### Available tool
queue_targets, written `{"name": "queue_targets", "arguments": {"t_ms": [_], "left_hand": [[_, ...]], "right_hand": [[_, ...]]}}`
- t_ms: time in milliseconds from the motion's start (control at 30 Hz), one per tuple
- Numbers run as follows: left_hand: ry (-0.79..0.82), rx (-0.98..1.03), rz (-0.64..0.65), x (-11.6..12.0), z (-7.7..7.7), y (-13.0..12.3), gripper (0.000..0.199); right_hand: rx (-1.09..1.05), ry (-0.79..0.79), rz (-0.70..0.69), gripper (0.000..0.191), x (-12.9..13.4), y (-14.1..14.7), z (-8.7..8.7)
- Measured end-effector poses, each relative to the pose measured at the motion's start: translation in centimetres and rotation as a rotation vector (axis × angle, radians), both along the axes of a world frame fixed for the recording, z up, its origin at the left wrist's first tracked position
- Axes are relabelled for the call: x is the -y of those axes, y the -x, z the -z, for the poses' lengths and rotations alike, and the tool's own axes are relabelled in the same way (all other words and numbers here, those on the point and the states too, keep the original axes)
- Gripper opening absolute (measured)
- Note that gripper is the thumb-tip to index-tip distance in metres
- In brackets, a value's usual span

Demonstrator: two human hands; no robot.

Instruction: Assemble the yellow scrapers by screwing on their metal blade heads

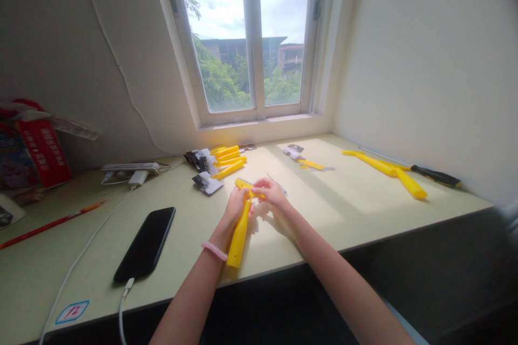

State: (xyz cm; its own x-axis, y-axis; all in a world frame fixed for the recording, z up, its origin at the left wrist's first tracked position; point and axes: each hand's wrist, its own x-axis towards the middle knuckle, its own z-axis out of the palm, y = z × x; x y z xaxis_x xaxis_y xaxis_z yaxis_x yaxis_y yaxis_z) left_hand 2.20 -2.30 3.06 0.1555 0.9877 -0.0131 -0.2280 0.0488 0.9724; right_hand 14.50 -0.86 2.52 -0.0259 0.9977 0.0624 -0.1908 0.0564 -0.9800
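My left hand (234, 206) is closed around the neck of a yellow scraper (239, 237), whose broad handle points down toward the table's front edge. Its flat head sticks out above my fingers. My right hand (272, 194) is closed too, with thumb and fingers pinching the right side of the yellow head. Whether a smaller part sits between those fingertips is hidden. Behind my hands lie several yellow-handled scrapers (230, 157) beside black-and-white packets (208, 182).
Farther right are a torn packet (293, 151), yellow strips (311, 165), long yellow tools (374, 164) and a black-handled screwdriver (435, 175). At left lie a charging phone (145, 245), a power strip (129, 168) and a red stick (52, 223). The table edge (279, 269) is close in front.
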Motion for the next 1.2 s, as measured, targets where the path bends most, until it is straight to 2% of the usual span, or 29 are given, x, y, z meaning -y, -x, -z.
{"name": "queue_targets", "arguments": {"t_ms": [200,333,400,500,567,700,800,967,1200], "left_hand": [[-0.048,-0.046,0.011,-0.4,0.6,0.1,0.029],[-0.063,-0.07,0.036,-0.9,1.0,0.2,0.027],[-0.055,-0.076,-0.015,-1.0,0.9,0.3,0.023],[-0.054,-0.074,-0.146,-1.0,0.7,0.5,0.02],[-0.062,-0.077,-0.212,-0.8,0.5,0.6,0.019],[-0.054,-0.101,-0.269,-0.3,0.4,0.7,0.02],[-0.07,-0.121,-0.278,0.1,0.4,0.7,0.02],[-0.024,-0.082,-0.252,0.3,0.5,0.7,0.024],[-0.018,-0.153,-0.151,0.1,1.1,0.7,0.023]], "right_hand": [[-0.004,0.016,-0.038,0.019,0.0,-0.2,-0.1],[0.136,-0.04,-0.026,0.024,-0.1,-0.2,0.3],[0.305,-0.124,0.064,0.027,-0.2,-0.4,0.4],[0.623,-0.269,0.269,0.016,-0.8,-1.1,0.4],[0.789,-0.278,0.348,0.019,-1.4,-1.9,0.3],[1.02,-0.179,0.278,0.025,-2.4,-2.9,0.2],[1.132,-0.231,0.235,0.031,-2.9,-2.9,0.3],[1.31,-0.317,0.274,0.03,-3.5,-2.7,0.8],[1.369,-0.268,0.269,0.026,-3.1,-3.2,0.5]]}}
